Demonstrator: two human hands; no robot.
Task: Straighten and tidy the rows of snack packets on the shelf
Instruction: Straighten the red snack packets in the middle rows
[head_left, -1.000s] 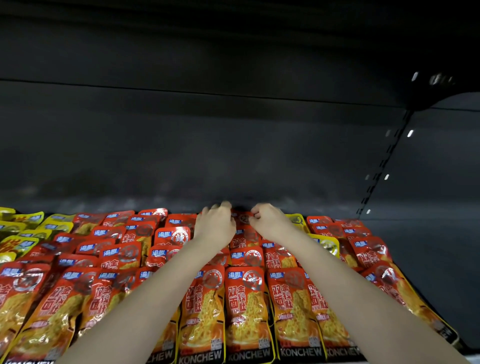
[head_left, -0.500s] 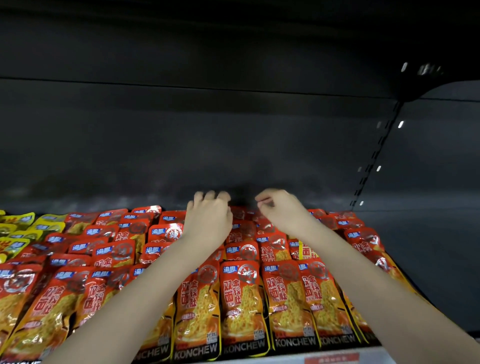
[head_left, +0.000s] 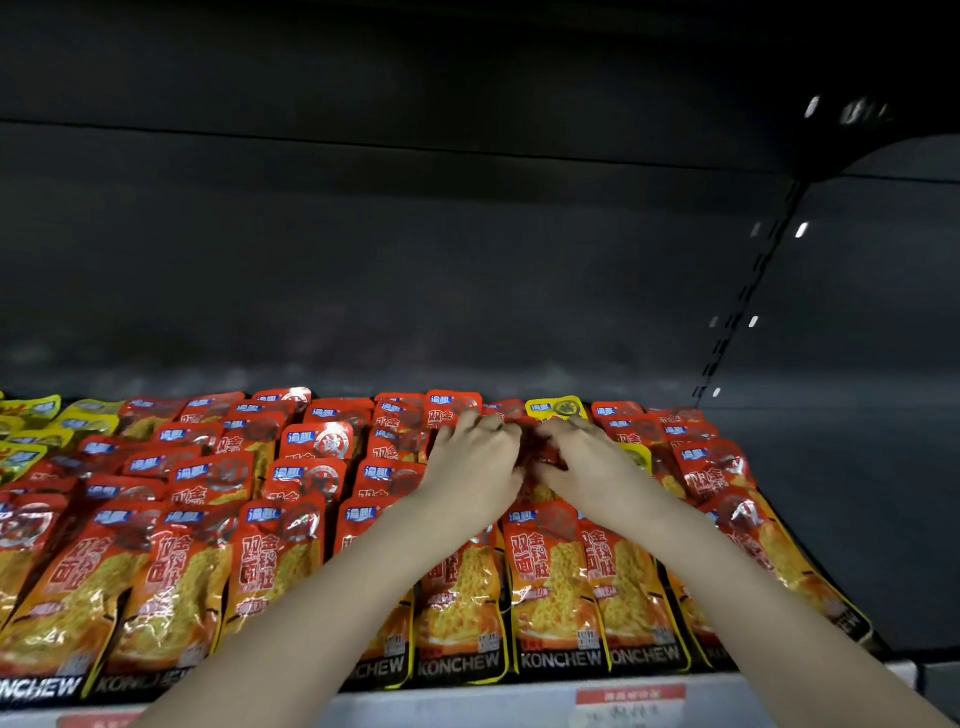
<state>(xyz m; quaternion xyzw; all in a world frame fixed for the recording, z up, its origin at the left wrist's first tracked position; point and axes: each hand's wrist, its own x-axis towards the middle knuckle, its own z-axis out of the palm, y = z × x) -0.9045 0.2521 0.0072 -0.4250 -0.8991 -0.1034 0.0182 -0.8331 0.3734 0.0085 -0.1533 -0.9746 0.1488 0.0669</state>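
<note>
Two bare hands are shown from the back: the left hand (head_left: 475, 462) and the right hand (head_left: 587, 462), each with its knuckles in view. Behind each hand a bare forearm is seen. The left forearm (head_left: 322, 597) and the right forearm (head_left: 753, 597) are uncovered along their whole visible length, down to the lower edge of the view. Both forearms are seen as smooth and slender, widening away from the hands. The fingertips are blurred and partly hidden, so the nails cannot be made out. Whether sleeves are worn higher up cannot be told, since the upper arms are cut off.
</note>
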